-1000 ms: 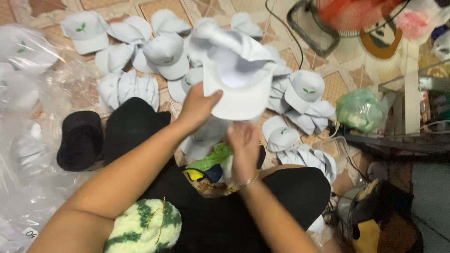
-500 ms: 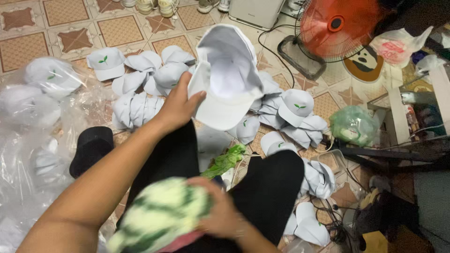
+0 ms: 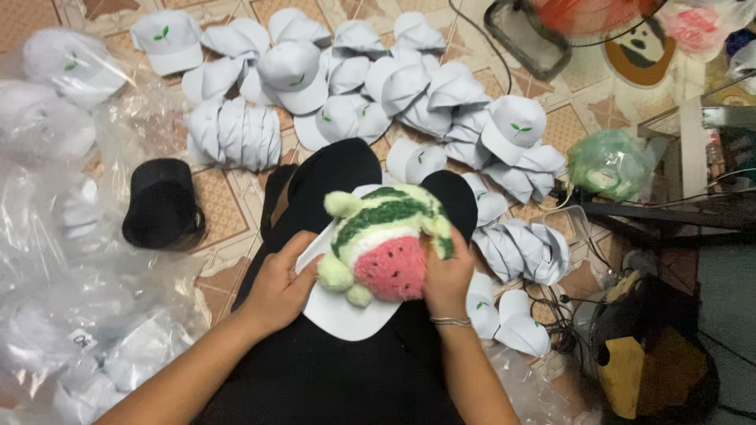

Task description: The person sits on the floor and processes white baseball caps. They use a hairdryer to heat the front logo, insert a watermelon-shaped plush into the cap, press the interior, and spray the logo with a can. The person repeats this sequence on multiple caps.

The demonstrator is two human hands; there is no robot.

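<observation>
The left hand (image 3: 277, 287) grips the side of a white cap (image 3: 344, 315) lying on the lap, while the right hand (image 3: 447, 277) clasps a watermelon plush (image 3: 383, 240) and presses it onto the cap's crown. The cap's brim points toward the person, between both wrists. Beyond the knees, a heap of white caps (image 3: 370, 79) covers the tiled floor, a black cap (image 3: 161, 205) lies left, and clear bags (image 3: 63, 260) pile further left.

Both hands meet over the lap: left hand (image 3: 279, 287) flat, right hand (image 3: 449, 275) curled (bracelet at wrist).
</observation>
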